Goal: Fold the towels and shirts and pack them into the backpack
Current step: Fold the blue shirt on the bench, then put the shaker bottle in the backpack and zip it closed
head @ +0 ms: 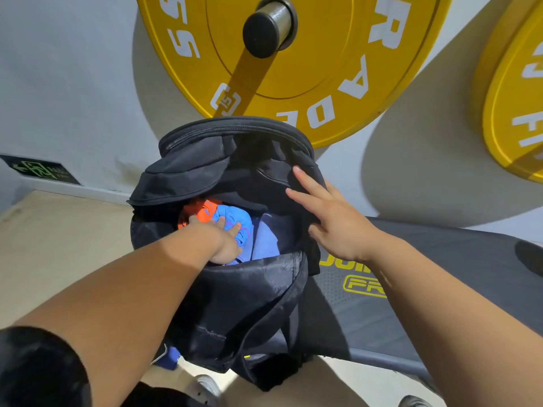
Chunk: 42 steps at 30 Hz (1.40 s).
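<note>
Left hand (226, 240) inside backpack (235, 298), fingers (220, 223) flat on blue shirt (235, 214), right hand (338, 221) fingers spread on rim (293, 171).

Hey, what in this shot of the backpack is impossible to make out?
Head view:
- Clothes deeper in the backpack: its walls and the left hand cover them.
- Left hand's grip on the blue cloth: front wall hides the palm.
- Yellow plate lettering: cut by the top edge.
- Wall sign text: too small.
</note>
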{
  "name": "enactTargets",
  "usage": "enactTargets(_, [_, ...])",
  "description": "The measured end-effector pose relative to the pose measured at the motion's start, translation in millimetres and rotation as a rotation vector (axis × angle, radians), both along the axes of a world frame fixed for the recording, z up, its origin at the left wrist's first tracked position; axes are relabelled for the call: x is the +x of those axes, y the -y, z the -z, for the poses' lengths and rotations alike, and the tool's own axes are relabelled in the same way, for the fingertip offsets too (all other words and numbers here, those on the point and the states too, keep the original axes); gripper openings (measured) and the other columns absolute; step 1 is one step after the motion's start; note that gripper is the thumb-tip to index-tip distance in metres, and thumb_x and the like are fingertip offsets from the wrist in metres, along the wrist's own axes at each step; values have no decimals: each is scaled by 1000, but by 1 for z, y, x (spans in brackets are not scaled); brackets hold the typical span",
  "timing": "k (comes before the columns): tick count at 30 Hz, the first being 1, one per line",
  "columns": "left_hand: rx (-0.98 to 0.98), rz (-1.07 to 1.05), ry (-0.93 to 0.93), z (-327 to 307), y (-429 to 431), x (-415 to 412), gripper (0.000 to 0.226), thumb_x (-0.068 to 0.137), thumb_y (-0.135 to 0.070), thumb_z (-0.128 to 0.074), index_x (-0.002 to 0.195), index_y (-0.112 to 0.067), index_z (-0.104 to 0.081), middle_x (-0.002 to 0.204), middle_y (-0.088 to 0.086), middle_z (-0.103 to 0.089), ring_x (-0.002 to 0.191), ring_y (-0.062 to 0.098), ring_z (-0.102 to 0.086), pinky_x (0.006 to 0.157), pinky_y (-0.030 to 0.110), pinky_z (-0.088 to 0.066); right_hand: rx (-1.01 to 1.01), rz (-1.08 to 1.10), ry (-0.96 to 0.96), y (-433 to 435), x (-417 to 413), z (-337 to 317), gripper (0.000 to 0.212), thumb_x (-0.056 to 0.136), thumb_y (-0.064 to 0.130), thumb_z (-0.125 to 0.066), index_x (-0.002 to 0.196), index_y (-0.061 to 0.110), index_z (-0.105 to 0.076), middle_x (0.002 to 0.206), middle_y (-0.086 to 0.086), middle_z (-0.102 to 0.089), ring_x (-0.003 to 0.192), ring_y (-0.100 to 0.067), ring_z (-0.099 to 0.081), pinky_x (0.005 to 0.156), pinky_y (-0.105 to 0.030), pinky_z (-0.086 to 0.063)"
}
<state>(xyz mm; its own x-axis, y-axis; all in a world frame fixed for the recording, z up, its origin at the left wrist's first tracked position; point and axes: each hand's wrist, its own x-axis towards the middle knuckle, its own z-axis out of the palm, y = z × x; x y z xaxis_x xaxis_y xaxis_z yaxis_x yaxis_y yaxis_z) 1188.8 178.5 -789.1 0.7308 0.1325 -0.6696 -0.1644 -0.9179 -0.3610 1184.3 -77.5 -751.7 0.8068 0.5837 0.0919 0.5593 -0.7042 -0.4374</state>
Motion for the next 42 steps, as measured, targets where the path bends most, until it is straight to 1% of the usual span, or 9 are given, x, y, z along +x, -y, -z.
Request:
enactTargets(3, [-54, -46, 3, 4, -1, -5, 67, 100, -61, -18, 154, -41, 17, 165, 3, 17, 154, 31, 1, 118, 64, 1, 9, 1, -17, 0, -3, 3, 79, 83, 3, -49, 154, 33, -31, 162, 26, 11, 153, -25, -2, 123, -33, -12])
enactTargets(6, [-137, -119, 5, -6, -3, -10, 63, 100, -61, -17, 153, -46, 13, 165, 4, 18, 154, 29, 4, 120, 59, 2, 18, -9, -27, -3, -8, 3, 79, 85, 6, -49, 154, 37, -28, 163, 26, 11, 153, -30, -2, 124, -42, -15])
enactTargets(12, [-343, -162, 119, -29, 11, -31, 54, 107, -35, -18, 157, -37, 0, 165, 15, 14, 151, 45, 4, 121, 58, -10, 77, -6, -61, 0, -21, -7, 79, 85, 3, -46, 154, 37, -29, 165, 19, -4, 153, -26, -6, 125, -35, -3])
enactTargets(19, [-563, -8, 275, -72, 60, -83, 56, 104, -47, -28, 157, -39, -13, 167, 2, -12, 151, 29, -18, 121, 49, -20, 211, 88, -126, 30, -50, -25, 72, 84, 3, -43, 150, 32, -42, 154, 9, -43, 143, -14, -35, 118, -31, -29])
enactTargets(25, [-755, 166, 515, -101, 146, -92, 45, 103, -42, -38, 146, -33, -41, 150, -2, -42, 135, 24, -42, 109, 43, -38, 33, 257, -96, 105, -76, -21, 67, 87, 3, -49, 148, 30, -44, 153, 4, -45, 139, -17, -40, 113, -25, -30])
enactTargets(29, [-878, 190, 564, -97, 209, -82, 40, 100, -40, -45, 138, -29, -51, 144, 0, -50, 130, 23, -48, 105, 38, -41, -140, 442, -83, 186, -79, -6, 62, 88, 14, -50, 146, 35, -44, 158, 5, -36, 144, -22, -31, 115, -41, -33])
enactTargets(34, [-986, 181, 550, -82, 298, -67, 39, 97, -43, -51, 134, -31, -51, 138, -2, -51, 120, 23, -54, 101, 37, -43, -229, 690, 61, 276, -77, 0, 47, 94, 31, -54, 141, 33, -50, 153, 2, -42, 143, -28, -30, 113, -49, -34])
enactTargets(38, [-1051, 220, 521, -70, 375, -47, 42, 96, -44, -53, 136, -32, -49, 135, -4, -50, 115, 22, -54, 97, 39, -45, -196, 919, 326, 335, -73, -5, 40, 89, 35, -60, 129, 29, -61, 140, 0, -55, 137, -29, -38, 108, -49, -37])
enactTargets(42, [-1166, 251, 458, -63, 454, -29, 47, 97, -43, -54, 142, -34, -42, 140, -4, -47, 107, 20, -55, 95, 41, -48, -67, 1149, 475, 384, -76, -3, 44, 81, 36, -66, 124, 30, -62, 142, -1, -52, 142, -32, -31, 114, -53, -25])
